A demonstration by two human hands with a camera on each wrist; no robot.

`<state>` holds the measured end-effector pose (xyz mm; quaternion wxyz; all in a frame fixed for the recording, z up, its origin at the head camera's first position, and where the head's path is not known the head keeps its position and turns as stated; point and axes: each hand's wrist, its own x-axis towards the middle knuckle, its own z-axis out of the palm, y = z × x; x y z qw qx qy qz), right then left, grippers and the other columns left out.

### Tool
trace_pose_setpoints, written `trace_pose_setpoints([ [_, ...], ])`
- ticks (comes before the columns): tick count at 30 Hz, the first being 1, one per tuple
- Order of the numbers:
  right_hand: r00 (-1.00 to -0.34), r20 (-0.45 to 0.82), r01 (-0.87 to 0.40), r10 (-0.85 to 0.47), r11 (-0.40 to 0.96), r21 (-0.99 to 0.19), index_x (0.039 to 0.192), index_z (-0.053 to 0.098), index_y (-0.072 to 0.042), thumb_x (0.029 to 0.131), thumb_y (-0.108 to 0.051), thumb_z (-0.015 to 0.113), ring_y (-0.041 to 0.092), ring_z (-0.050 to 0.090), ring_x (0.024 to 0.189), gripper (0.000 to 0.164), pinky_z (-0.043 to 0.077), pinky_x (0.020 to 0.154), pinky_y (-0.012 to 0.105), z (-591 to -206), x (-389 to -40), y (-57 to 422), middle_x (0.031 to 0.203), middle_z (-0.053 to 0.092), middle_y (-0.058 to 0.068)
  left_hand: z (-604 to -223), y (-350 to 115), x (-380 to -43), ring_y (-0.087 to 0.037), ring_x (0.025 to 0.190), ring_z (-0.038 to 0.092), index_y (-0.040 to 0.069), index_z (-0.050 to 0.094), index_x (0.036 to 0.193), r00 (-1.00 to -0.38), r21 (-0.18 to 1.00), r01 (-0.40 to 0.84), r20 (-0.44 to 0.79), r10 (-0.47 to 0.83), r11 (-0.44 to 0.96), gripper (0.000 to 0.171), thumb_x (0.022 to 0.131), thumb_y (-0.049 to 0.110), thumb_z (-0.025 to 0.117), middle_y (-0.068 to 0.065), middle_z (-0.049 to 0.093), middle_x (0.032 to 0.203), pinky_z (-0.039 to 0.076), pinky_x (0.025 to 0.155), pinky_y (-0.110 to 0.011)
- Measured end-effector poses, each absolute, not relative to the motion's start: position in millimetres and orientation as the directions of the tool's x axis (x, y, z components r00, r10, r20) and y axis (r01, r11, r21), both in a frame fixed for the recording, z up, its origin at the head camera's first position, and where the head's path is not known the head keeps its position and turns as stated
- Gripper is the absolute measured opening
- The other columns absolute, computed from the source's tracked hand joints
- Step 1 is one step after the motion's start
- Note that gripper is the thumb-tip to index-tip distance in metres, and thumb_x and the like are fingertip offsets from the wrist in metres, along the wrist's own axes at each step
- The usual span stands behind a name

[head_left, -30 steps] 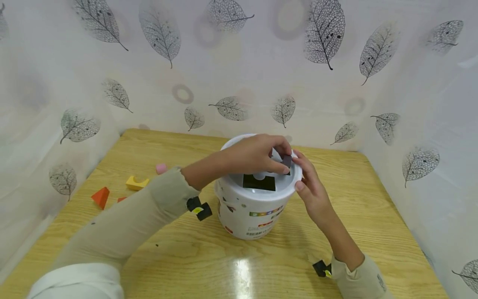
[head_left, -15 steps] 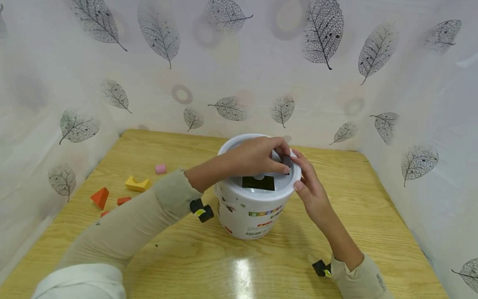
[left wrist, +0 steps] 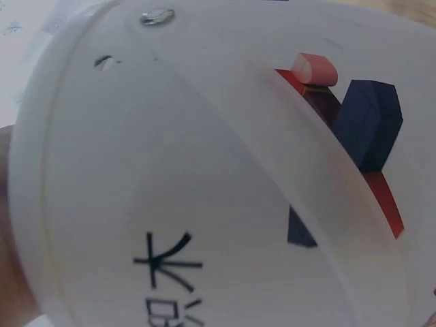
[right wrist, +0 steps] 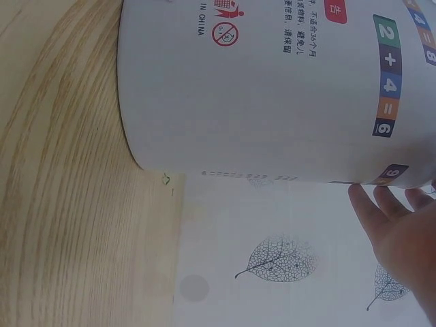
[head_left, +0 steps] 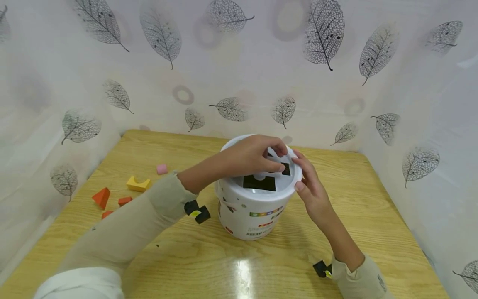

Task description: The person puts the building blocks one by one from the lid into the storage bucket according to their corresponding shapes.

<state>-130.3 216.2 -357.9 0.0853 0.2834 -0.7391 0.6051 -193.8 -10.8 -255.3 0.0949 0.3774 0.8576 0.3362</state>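
Observation:
A white printed bucket (head_left: 248,218) stands upright on the table, its white lid (head_left: 276,193) on top. The lid has dark cut-out openings: a wide one with a rounded notch (head_left: 259,183) and a small square one (head_left: 286,169). My left hand (head_left: 250,157) hovers over the lid, thumb and curved fingers apart with nothing visible between them; its thumb tip is beside the square opening. My right hand (head_left: 315,195) holds the bucket's right rim, thumb on the near side, fingers farther back. In the right wrist view the fingertips of this hand (right wrist: 409,238) touch the bucket's side.
Left of the bucket lie a pink cylinder (head_left: 162,169), a yellow arch block (head_left: 138,184), an orange-red triangular block (head_left: 101,198) and small red pieces (head_left: 125,201). My left sleeve (head_left: 149,220) passes close to them. A leaf-patterned curtain (head_left: 239,74) surrounds the wooden table (head_left: 194,257).
The dark purple block between my left thumb and fingers has gone from view, and the square opening shows there. My left hand has shifted slightly left. My right hand stays on the rim.

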Motion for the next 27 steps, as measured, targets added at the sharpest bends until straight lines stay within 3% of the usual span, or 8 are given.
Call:
trace_pose_setpoints([
  [8,-0.809,0.497,-0.543,-0.314,0.076,-0.836,0.154,0.033,-0.003,0.108,-0.021,0.046,0.018,0.029,0.149,0.051,0.043,0.106,0.019,-358.9,-131.2,215.6,0.167,0.020,0.007,-251.9,-50.9,-184.4,-0.012,0.097,0.057,0.018,0.066,0.124,-0.745,0.703,0.559,0.193,0.638,0.439,0.034,0.094,0.033,0.072,0.006,0.067,0.119,0.051,0.081,-0.033],
  [18,-0.799,0.513,-0.557,-0.313,0.064,-0.828,0.154,0.033,-0.003,0.108,-0.023,0.048,0.018,0.029,0.149,0.052,0.043,0.106,0.019,-358.9,-131.8,215.0,0.167,0.020,0.009,-255.0,-122.1,-168.9,-0.016,0.104,0.055,0.019,0.066,0.123,-0.860,0.747,0.459,0.238,0.451,0.482,0.031,0.095,0.031,0.071,0.005,0.066,0.120,0.042,0.087,-0.040],
  [27,-0.814,0.477,-0.527,-0.332,0.076,-0.847,0.155,0.031,-0.005,0.108,-0.024,0.047,0.017,0.032,0.148,0.053,0.044,0.106,0.020,-359.0,-131.7,217.4,0.167,0.018,0.007,-288.3,-176.4,-171.9,-0.017,0.104,0.056,0.020,0.065,0.126,-0.919,0.727,0.376,0.215,0.330,0.574,0.035,0.098,0.040,0.066,0.004,0.064,0.127,0.042,0.089,-0.041],
])
